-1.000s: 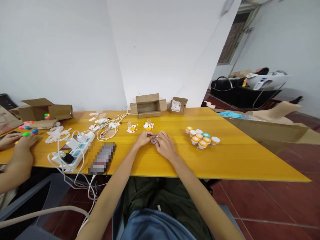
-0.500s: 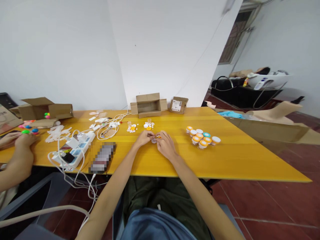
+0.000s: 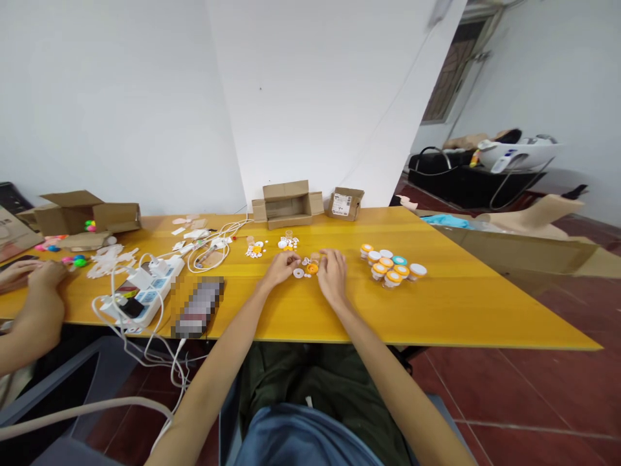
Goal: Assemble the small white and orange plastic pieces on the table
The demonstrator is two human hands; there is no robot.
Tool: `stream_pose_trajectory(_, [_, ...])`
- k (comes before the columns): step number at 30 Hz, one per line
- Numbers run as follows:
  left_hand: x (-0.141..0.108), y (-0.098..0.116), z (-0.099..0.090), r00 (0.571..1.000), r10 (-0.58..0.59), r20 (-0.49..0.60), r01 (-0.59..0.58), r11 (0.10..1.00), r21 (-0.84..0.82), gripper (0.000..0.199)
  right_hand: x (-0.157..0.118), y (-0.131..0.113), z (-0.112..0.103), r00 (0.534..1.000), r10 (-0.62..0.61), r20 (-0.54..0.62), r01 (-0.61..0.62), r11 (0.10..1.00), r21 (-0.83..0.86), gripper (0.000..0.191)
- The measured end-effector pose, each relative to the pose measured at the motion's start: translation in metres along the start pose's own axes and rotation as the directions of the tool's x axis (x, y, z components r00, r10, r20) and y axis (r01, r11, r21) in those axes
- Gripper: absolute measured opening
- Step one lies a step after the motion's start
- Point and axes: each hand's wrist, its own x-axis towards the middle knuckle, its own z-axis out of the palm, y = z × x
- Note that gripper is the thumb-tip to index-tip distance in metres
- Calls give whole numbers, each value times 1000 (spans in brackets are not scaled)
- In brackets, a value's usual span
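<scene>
An orange round cap (image 3: 313, 268) lies on the table between my hands, with a white disc (image 3: 298, 273) and several small white pieces beside it. My left hand (image 3: 283, 268) is left of these, thumb and fingertips drawn together in a pinch; anything between them is too small to make out. Close to the cap's right side is my right hand (image 3: 332, 273), its fingers curved and apart, with nothing plainly held. Farther right stand several small clear containers with orange, white and teal lids (image 3: 387, 262). Two groups of loose parts (image 3: 255, 248) lie beyond my hands.
An open cardboard box (image 3: 290, 210) and a smaller box (image 3: 345, 204) stand by the wall. To the left are a phone (image 3: 198, 307), a power strip (image 3: 158, 291) and tangled white cables. At the far left, another person's hands (image 3: 46, 275) are near coloured balls.
My right hand has moved right, away from my left hand, and its fingers have loosened. The orange cap, mostly covered before, now shows on the table between them.
</scene>
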Motion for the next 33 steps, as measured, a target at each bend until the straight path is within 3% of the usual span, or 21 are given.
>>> stream_pose_trajectory(4, [-1,2,1,999,19,36,-19,1000,16,10,4,13,13,985,174,4,-172,973,152,32])
stream_pose_trajectory(7, [-1,1,2,998,51,37,-53,997,56,12,4,18,21,972,232,24,-231,940,252,31])
stream_pose_trajectory(12, [-6,0,5,989,132,70,-140,983,120,22,6,22,25,959,272,78,-281,884,374,30])
stream_pose_trajectory(20, [-16,4,15,957,228,178,-259,949,178,67,9,13,23,959,258,118,-282,819,500,39])
stream_pose_trajectory(26, [-14,-3,18,957,228,178,-249,963,105,66,8,10,22,957,243,155,-289,822,491,46])
stream_pose_trajectory(33, [-7,-14,21,985,118,124,-108,991,-81,65,8,13,27,956,231,180,-289,839,461,44])
